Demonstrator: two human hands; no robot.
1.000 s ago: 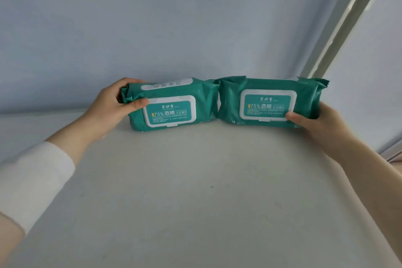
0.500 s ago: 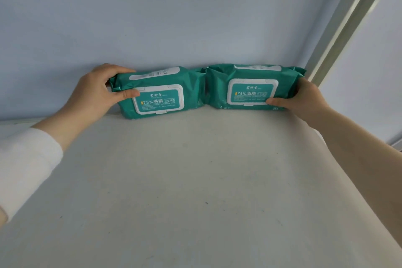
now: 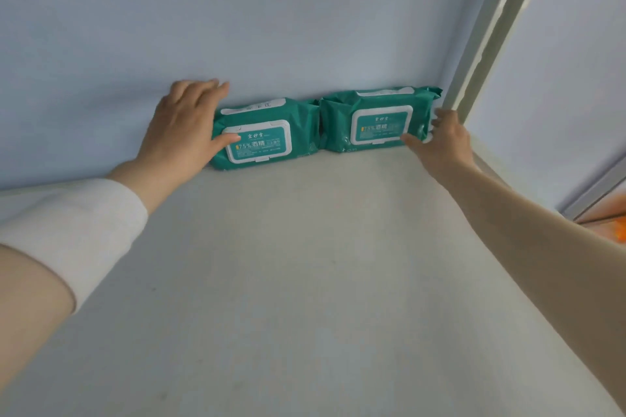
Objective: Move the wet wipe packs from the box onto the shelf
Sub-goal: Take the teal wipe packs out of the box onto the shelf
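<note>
Both now pushed back on the shelf (image 3: 305,281), so shelved: left hand (image 3: 183,132) is loosening flat over left pack (image 3: 267,137), right hand (image 3: 443,142) is still pinching right pack (image 3: 376,122)

Left pack (image 3: 264,140) and right pack (image 3: 376,122) got shoved back against the wall (image 3: 305,27), and the left hand (image 3: 183,125) loosened its grip.

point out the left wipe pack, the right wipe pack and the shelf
left wipe pack (image 3: 261,145): head view, on its white flip lid.
right wipe pack (image 3: 381,125): head view, on its white flip lid.
shelf (image 3: 305,264): head view, on the bare white surface in front of the packs.
</note>
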